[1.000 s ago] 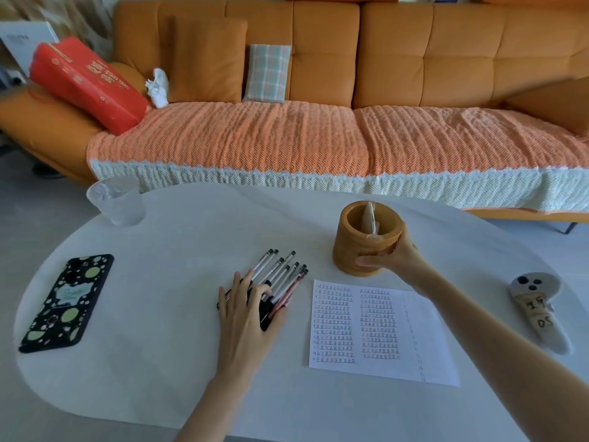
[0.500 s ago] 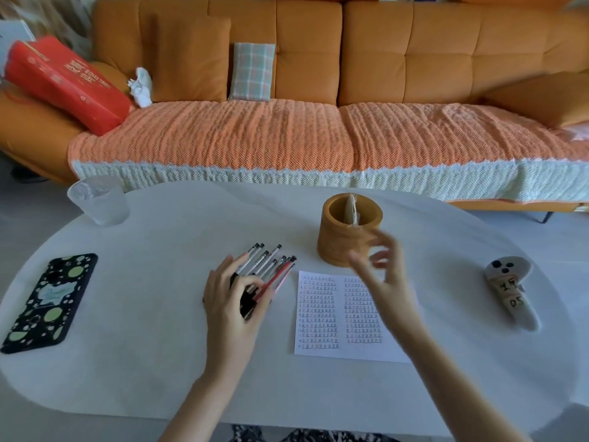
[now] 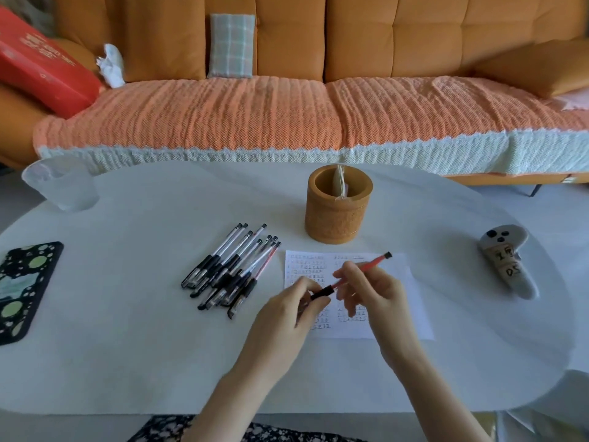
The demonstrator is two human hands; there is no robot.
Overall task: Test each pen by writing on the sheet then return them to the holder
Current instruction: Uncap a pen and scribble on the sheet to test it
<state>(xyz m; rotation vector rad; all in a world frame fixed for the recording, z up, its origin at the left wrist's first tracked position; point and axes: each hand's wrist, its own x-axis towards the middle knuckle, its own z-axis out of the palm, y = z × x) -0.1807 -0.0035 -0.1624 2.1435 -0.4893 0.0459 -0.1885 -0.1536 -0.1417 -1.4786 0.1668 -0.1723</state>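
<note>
White oval table (image 3: 134,346) in front of an orange sofa (image 3: 414,36) carries everything, and both hands meet over its near middle. The left hand (image 3: 287,311) curls its fingertips round the black lower end of a red pen (image 3: 373,262). The right hand (image 3: 373,295) grips the red barrel further up with bent fingers. The pen slants between them, its black-tipped end up and to the right, over the sheet (image 3: 414,314). I cannot tell whether the pen's lower end touches the paper.

The sheet lies flat near the table's middle, with rows of small marks down its left part. Just left of it lies a loose heap of pens (image 3: 232,269), mostly clear-barrelled with black grips, all slanting the same way. Beyond the sheet's far edge the round cork-coloured holder (image 3: 338,215) stands upright, apart from the paper, with something pale inside.

A frosted cup (image 3: 62,186) stands at the far left edge. A phone (image 3: 22,288) in a spotted black case lies at the left edge. A grey ghost-like object (image 3: 506,263) lies near the right edge.

On the sofa sit a knitted orange cover (image 3: 255,116), a plaid cushion (image 3: 232,46) and a red box (image 3: 41,71).
</note>
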